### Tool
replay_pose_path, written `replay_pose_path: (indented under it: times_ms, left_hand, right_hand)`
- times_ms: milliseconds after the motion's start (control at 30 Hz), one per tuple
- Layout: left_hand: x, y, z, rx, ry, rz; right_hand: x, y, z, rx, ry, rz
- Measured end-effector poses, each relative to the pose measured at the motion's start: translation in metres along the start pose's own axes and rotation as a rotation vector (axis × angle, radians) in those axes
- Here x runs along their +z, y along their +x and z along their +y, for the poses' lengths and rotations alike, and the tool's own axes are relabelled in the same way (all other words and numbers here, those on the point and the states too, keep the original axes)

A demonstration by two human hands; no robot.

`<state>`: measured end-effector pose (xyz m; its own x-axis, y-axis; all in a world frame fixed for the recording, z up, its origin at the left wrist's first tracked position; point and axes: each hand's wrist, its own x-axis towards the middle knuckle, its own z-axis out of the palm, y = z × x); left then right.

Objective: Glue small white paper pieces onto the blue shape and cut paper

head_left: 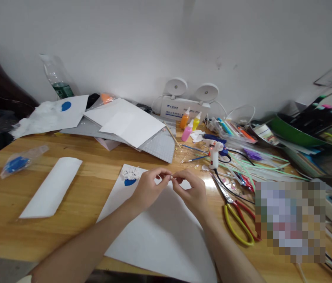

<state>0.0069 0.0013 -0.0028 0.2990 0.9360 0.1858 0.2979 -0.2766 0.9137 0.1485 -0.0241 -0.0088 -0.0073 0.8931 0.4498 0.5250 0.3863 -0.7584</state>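
Over a large white sheet of paper (154, 236), my left hand (151, 186) and my right hand (191, 190) meet fingertip to fingertip. Both are closed in a pinch. Something tiny and pale seems to be between the fingertips, too small to name. At the sheet's upper left, beside my left hand, lies a clump of small white bits (130, 173) dotted with dark specks. A blue patch (129, 182) shows just under the clump. Right of my right hand rest scissors (233, 212) with one yellow and one red handle.
A folded white paper (52, 188) and a bag of blue material (17, 164) lie at left. White sheets (133, 122) cover a grey cutting mat (162, 151) behind. Paint bottles (187, 131), a glue gun (213, 151) with its cord, and pens crowd the right. A plastic bottle (56, 78) stands back left.
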Motion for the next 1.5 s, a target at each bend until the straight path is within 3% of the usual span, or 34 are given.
replay_pose_path:
  times_ms: [500, 767, 1167, 1500]
  left_hand:
    - [0.0001, 0.0012, -0.0021, -0.007, -0.008, 0.003]
    - [0.0012, 0.0009, -0.0034, -0.031, 0.004, 0.026]
    - [-0.0008, 0.001, -0.0008, -0.041, 0.021, 0.028]
    - [-0.0009, 0.0004, 0.002, -0.021, -0.014, -0.011]
  right_hand:
    - [0.0002, 0.0015, 0.0023, 0.026, -0.029, 0.04]
    - [0.0039, -0.0011, 0.0001, -0.066, -0.068, 0.091]
    - [-0.0022, 0.0002, -0.0018, 0.005, -0.002, -0.015]
    - [-0.0024, 0.0007, -0.0022, 0.02, 0.016, -0.029]
